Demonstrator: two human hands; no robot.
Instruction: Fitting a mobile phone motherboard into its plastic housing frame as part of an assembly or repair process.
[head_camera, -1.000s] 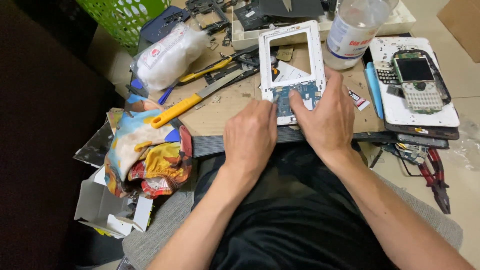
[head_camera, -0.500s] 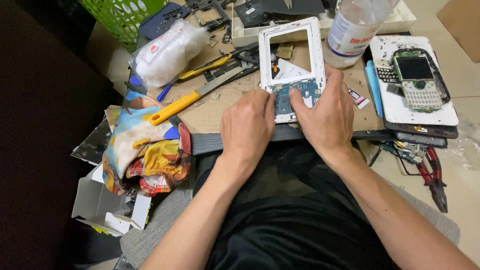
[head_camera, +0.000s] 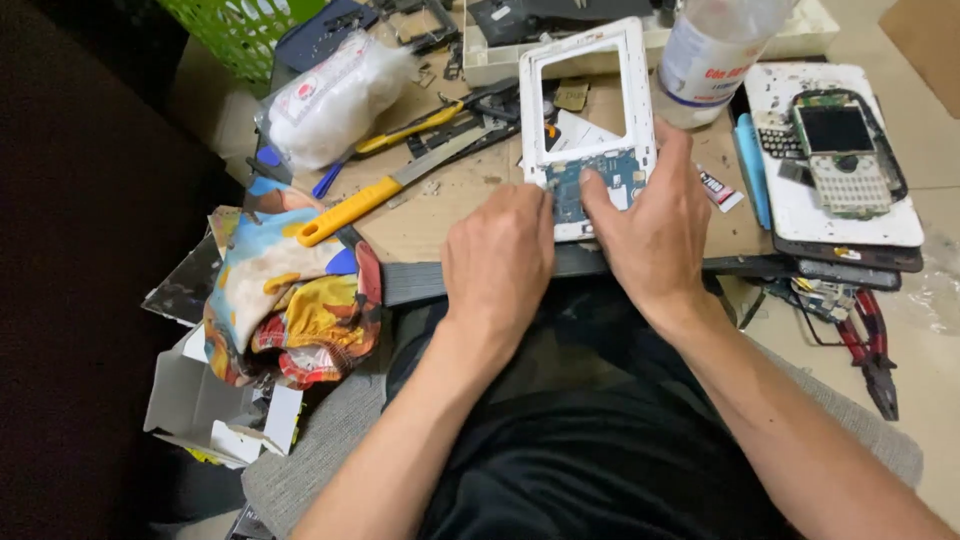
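A white tablet frame (head_camera: 640, 100) lies on a brown board (head_camera: 440, 215), with a blue-green circuit board (head_camera: 605, 180) showing in its lower part. My left hand (head_camera: 500, 260) rests at the frame's lower left corner, fingers curled against its edge. My right hand (head_camera: 655, 225) grips the frame's lower right edge, thumb on the circuit board and fingers along the side. Both hands hold the frame down flat.
A yellow-handled knife (head_camera: 370, 195) and yellow pliers (head_camera: 420, 125) lie left of the frame. A plastic bottle (head_camera: 710, 55) stands behind it. A keypad phone (head_camera: 845, 160) sits on stacked devices at right, red pliers (head_camera: 870, 345) below. Colourful cloth (head_camera: 285, 290), white bag (head_camera: 335, 95), green basket (head_camera: 245, 30) at left.
My hands and the frame keep the same pose. The view has shifted slightly, so everything sits a little to the right of where it was.
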